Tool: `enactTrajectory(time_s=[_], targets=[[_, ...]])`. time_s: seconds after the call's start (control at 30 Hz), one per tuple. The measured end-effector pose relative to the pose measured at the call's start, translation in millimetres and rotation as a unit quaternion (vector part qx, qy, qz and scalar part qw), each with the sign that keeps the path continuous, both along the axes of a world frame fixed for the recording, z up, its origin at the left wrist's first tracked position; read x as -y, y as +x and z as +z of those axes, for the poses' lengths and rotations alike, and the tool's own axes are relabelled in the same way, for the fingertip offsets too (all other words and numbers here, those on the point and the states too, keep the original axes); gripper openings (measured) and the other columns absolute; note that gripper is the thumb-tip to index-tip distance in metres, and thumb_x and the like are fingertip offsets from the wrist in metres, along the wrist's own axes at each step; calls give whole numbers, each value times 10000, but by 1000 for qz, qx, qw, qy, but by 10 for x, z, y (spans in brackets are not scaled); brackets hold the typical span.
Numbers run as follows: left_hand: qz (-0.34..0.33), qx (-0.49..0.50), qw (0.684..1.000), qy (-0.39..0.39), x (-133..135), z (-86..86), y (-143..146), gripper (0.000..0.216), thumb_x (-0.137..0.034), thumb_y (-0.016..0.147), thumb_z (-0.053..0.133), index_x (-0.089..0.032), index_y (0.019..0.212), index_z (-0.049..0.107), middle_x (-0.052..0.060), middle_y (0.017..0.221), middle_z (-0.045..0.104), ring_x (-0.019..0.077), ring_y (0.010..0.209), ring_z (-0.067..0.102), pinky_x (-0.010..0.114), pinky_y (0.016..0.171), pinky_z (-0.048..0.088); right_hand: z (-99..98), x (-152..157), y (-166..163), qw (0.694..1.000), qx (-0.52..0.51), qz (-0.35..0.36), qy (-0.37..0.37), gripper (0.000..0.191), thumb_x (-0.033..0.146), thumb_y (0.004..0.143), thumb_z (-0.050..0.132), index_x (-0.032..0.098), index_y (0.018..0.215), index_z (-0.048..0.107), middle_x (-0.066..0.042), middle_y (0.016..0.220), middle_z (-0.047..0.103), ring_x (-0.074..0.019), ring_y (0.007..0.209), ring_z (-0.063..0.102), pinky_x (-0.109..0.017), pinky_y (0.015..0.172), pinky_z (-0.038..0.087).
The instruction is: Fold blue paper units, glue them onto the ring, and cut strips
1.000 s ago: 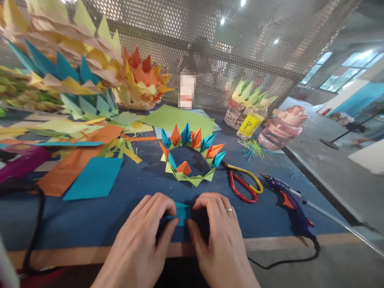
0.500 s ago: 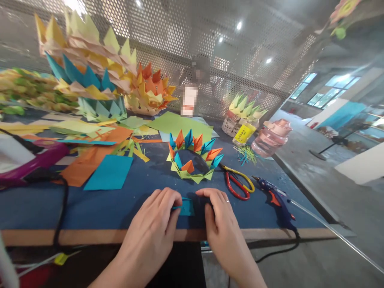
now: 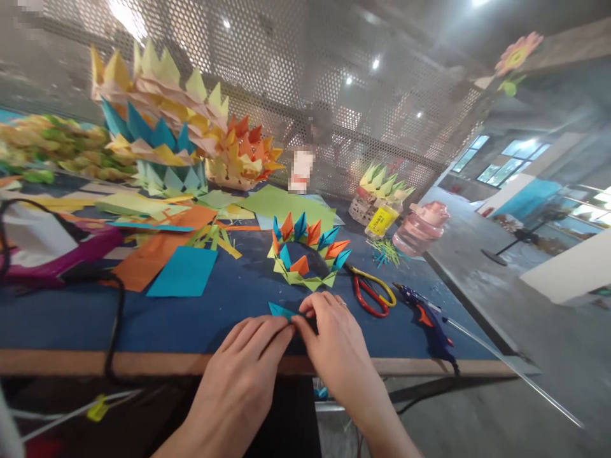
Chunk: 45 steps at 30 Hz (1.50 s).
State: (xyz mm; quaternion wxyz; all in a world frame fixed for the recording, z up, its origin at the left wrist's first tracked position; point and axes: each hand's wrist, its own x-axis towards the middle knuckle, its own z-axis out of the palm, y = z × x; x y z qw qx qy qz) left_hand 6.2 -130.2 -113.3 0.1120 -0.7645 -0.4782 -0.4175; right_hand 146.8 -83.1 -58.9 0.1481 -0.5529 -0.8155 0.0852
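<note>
Both my left hand (image 3: 245, 366) and right hand (image 3: 334, 343) pinch fingers on the teal paper (image 3: 281, 311) near the tabletop's (image 3: 200, 318) front edge, hiding most of it.

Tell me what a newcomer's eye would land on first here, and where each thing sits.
First, the small paper crown of orange, teal and yellow-green points, at the middle of the blue mat. Just in front of it, the left hand and right hand pinch a folded teal paper piece near the table's front edge. Far left, tall stacked paper crowns rise against the perforated metal screen.
</note>
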Motion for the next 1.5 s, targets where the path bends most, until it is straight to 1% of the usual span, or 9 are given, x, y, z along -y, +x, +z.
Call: enactTrajectory(time_s=[0.2,0.33,0.5,0.57,0.7,0.9,1.13,1.3,1.5], targets=[[8,-48,999,3,70,-11,-35,342,-59,898,349,-112,1045,653,101,1031,668,196,937,616,358,828,506,51,3,-57,999,33,-21,-19,101,229,855,620,184,786,562,-51,851,606,-238,848,561,-350,727,421],[6,-43,999,1,79,-11,-47,308,-94,909,380,-124,1062,646,100,1041,660,200,951,612,361,826,511,68,-36,-71,999,-10,-9,-34,140,203,834,637,193,745,531,-30,799,604,-212,791,566,-332,703,407],[7,-28,1000,10,83,7,-44,277,-126,920,384,-124,1020,642,102,1041,661,211,971,612,376,835,515,22,-49,-66,996,-60,32,-59,187,86,804,568,226,911,503,47,696,571,-142,684,563,-250,619,398],[2,-17,1000,14,87,2,-38,256,-124,919,398,-133,988,645,94,1055,662,209,992,608,370,845,513,0,-14,-58,994,-79,40,-56,208,43,779,531,223,879,508,46,698,566,-137,677,553,-249,616,391],[-57,16,998,24,108,-67,-19,211,-137,922,447,-137,975,651,58,1025,680,173,985,616,344,917,473,0,129,33,994,-90,44,-46,191,23,792,489,203,803,552,5,787,599,-164,772,556,-287,687,419],[-90,15,996,24,120,-163,-8,207,-164,920,484,-158,1041,652,13,1015,702,151,1009,620,337,1019,380,25,295,328,978,-107,161,-76,369,9,866,433,222,1134,571,-30,1054,595,-156,981,533,-309,891,431],[-69,59,995,45,68,-137,16,122,-193,886,561,-175,936,671,-7,937,724,165,963,633,355,1006,379,-119,288,380,982,-67,174,24,251,99,917,460,211,1049,641,-45,904,615,-190,849,519,-338,766,457],[-76,67,994,47,44,-86,-13,141,-158,888,545,-196,907,679,-23,926,732,158,946,635,360,1000,374,-119,279,378,981,-53,171,73,230,130,912,494,237,984,684,-35,831,582,-173,778,513,-306,677,456],[-82,52,995,13,-68,3,-86,169,-150,898,520,-210,915,678,-43,912,731,146,951,624,354,1009,351,-139,180,417,969,-103,209,82,248,110,880,552,246,1055,666,-29,964,654,-172,899,544,-309,788,479]])
